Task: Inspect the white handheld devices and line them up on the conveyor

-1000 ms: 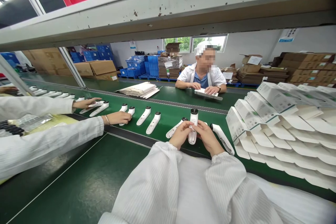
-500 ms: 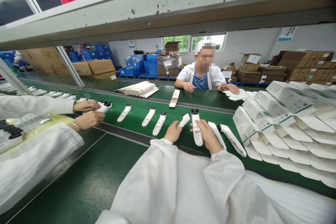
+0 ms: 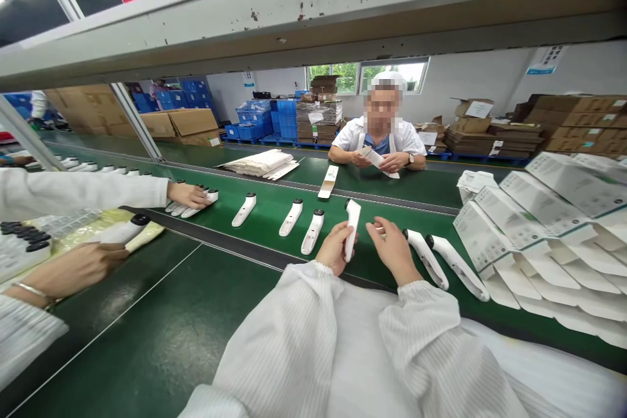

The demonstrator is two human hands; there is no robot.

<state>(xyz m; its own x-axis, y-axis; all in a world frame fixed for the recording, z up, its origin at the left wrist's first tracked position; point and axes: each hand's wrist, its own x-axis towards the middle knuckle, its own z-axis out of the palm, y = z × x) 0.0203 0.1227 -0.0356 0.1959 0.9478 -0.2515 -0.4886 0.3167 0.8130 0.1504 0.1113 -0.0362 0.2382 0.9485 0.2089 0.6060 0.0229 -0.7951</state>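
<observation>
- Left hand (image 3: 336, 249): grip closed on a white plastic handheld device (image 3: 351, 228), fingers around its lower part.
- Right hand (image 3: 394, 258): open and empty, fingertips just beside the device, not touching it.
- Device position: held over the green table (image 3: 264, 228), between a row of matching devices (image 3: 312, 232) and two more lying to the right (image 3: 426, 259). Whether its lower end touches the table, I cannot tell.
- Direction: long axis close to upright, top tilted slightly right. The broader end points up and away from the wearer, the narrow end down toward the table.
- Risk: a one-handed hold on smooth plastic could slip, and the device could tip or drop onto the table.
- Risk: the open right hand is near the two devices on the right. A wide sideways move could knock them toward the stacked white cartons (image 3: 533, 235).
- Risk: devices lie close together along the row, so a dropped one could strike its neighbours.
- Nearby: to the left, a co-worker's hand (image 3: 187, 194) rests on devices on the table. That worker's other hand (image 3: 73, 269) is near a white device (image 3: 120, 230) on a yellow-tinted plastic sheet (image 3: 147, 232).
</observation>
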